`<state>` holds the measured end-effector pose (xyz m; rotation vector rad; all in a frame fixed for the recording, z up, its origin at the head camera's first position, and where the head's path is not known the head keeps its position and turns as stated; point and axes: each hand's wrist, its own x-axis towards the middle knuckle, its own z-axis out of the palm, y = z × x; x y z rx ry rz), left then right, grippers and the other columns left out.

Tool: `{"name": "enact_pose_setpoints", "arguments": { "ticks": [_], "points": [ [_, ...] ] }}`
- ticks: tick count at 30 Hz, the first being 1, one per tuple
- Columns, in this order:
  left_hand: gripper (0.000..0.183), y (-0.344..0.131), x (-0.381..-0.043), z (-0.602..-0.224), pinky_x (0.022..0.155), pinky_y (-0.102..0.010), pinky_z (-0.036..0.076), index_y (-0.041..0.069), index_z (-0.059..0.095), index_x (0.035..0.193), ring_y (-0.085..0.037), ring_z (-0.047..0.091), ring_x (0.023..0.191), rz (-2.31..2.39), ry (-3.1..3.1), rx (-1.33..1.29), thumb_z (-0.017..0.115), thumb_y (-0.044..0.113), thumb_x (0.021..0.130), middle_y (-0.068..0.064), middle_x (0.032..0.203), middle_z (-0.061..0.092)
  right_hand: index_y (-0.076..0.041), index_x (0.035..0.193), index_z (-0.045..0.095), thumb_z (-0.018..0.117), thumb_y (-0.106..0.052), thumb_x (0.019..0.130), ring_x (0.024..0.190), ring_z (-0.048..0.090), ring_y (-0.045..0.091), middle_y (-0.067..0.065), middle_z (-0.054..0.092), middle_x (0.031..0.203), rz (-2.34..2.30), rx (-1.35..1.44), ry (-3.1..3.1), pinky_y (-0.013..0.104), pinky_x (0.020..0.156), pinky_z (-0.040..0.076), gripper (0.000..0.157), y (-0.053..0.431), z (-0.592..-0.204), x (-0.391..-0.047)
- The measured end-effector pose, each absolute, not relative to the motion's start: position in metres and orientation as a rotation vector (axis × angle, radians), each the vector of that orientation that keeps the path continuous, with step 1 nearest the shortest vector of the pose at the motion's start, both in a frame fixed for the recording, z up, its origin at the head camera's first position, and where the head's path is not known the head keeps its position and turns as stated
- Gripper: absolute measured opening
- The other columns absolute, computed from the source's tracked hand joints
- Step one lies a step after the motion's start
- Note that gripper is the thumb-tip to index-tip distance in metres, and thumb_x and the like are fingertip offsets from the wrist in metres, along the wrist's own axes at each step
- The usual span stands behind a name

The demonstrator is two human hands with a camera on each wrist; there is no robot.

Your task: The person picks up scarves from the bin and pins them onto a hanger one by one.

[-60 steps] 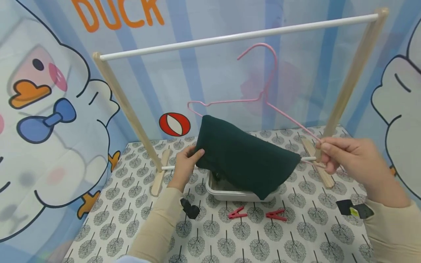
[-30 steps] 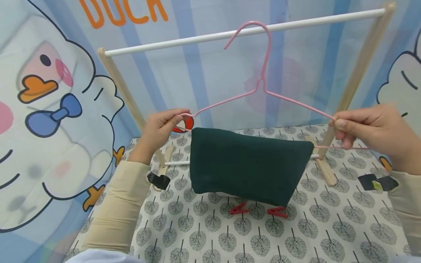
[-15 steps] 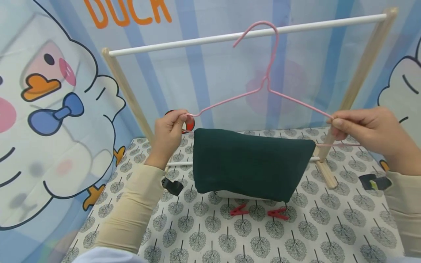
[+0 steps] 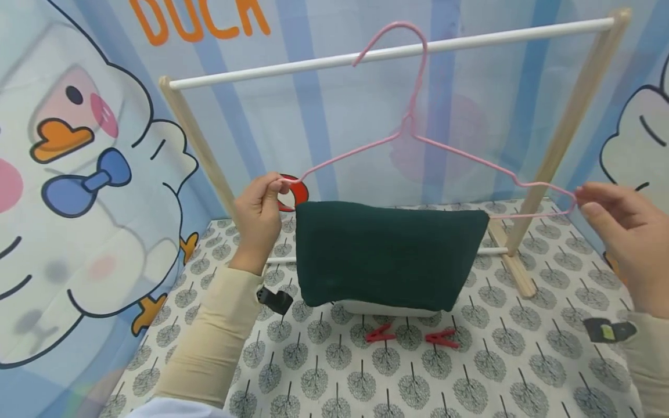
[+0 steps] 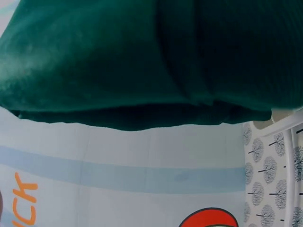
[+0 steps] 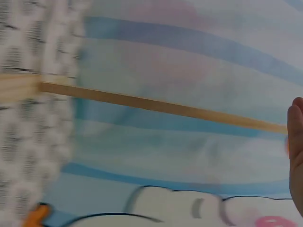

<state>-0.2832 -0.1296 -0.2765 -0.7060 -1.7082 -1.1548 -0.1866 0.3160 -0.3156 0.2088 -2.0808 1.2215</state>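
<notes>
A pink wire hanger [image 4: 349, 155] is held up in front of the rack, its hook overlapping the rod in the head view. A dark green folded cloth [image 4: 389, 255] hangs over its lower bar; the kind of garment cannot be made out. My left hand [image 4: 258, 212] pinches the hanger's left end between thumb and fingers. At the hanger's right end is my right hand [image 4: 624, 229], thumb and fingers apart, the fingertips at or beside the wire. The green cloth [image 5: 118, 56] fills the upper left wrist view. Only the edge of my right hand [image 6: 296, 151] enters the right wrist view.
Behind stands a rack with a white rod [image 4: 292, 71] and wooden posts [image 4: 569, 125]. A white tray [image 4: 389, 309] is mostly hidden beneath the cloth. Two red clothespins, the left clothespin [image 4: 380, 334] and the right clothespin [image 4: 442, 338], lie on the tree-patterned tablecloth [image 4: 334, 386].
My left hand moved from the cloth to the hanger's left end. The hanger rose and levelled out. My right hand has let go of its right shoulder and shifted outward to the tip.
</notes>
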Motion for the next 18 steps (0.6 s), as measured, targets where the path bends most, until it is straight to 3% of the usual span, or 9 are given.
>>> {"name": "enact_pose_setpoints", "arguments": {
  "ticks": [1, 3, 8, 9, 15, 18],
  "points": [
    [0.011, -0.13, -0.283, -0.276, 0.059, -0.017, 0.043, -0.006, 0.064, 0.082, -0.015, 0.057, 0.069, -1.163, -1.691, -0.694, 0.057, 0.001, 0.088, -0.019, 0.073, 0.063, -0.004, 0.121, 0.059, 0.053, -0.008, 0.094, 0.091, 0.053, -0.009, -0.026, 0.056, 0.103, 1.208, 0.131, -2.154, 0.005, 0.075, 0.041, 0.028, 0.317, -0.329, -0.183],
    [0.012, -0.131, -0.282, -0.276, 0.059, -0.017, 0.041, -0.007, 0.064, 0.083, -0.014, 0.056, 0.069, -1.171, -1.669, -0.68, 0.057, 0.001, 0.087, -0.02, 0.072, 0.063, -0.001, 0.122, 0.056, 0.053, -0.018, 0.095, 0.086, 0.054, -0.006, -0.015, 0.061, 0.106, 1.159, 0.039, -2.35, 0.013, 0.07, 0.046, 0.032, 0.314, -0.357, -0.178],
    [0.013, -0.13, -0.281, -0.271, 0.059, -0.016, 0.041, -0.008, 0.065, 0.083, -0.012, 0.057, 0.071, -1.178, -1.638, -0.663, 0.057, 0.001, 0.088, -0.021, 0.073, 0.063, 0.002, 0.116, 0.059, 0.06, -0.029, 0.09, 0.09, 0.063, 0.031, 0.025, 0.061, 0.112, 0.929, 0.213, -2.851, 0.044, 0.07, 0.053, 0.04, 0.28, -0.42, -0.173],
    [0.013, -0.129, -0.28, -0.269, 0.06, -0.016, 0.042, -0.008, 0.065, 0.082, -0.012, 0.058, 0.071, -1.178, -1.632, -0.658, 0.057, 0.001, 0.088, -0.021, 0.073, 0.064, 0.003, 0.114, 0.06, 0.063, -0.028, 0.088, 0.094, 0.061, 0.04, 0.026, 0.061, 0.111, 0.911, 0.28, -2.911, 0.05, 0.073, 0.051, 0.04, 0.272, -0.429, -0.174],
    [0.014, -0.126, -0.279, -0.269, 0.06, -0.017, 0.041, -0.007, 0.064, 0.08, -0.014, 0.057, 0.07, -1.182, -1.631, -0.661, 0.057, 0.003, 0.087, -0.02, 0.072, 0.062, 0.006, 0.11, 0.062, 0.075, -0.024, 0.075, 0.103, 0.057, 0.04, 0.021, 0.063, 0.11, 0.876, 0.482, -3.096, 0.053, 0.085, 0.046, 0.047, 0.234, -0.459, -0.182],
    [0.015, -0.126, -0.279, -0.272, 0.059, -0.018, 0.043, -0.007, 0.063, 0.08, -0.014, 0.056, 0.07, -1.184, -1.635, -0.655, 0.057, 0.003, 0.087, -0.02, 0.072, 0.062, 0.006, 0.107, 0.063, 0.078, -0.02, 0.069, 0.099, 0.06, 0.035, 0.017, 0.064, 0.106, 0.902, 0.501, -3.105, 0.049, 0.083, 0.048, 0.048, 0.223, -0.467, -0.185]
  ]
}}
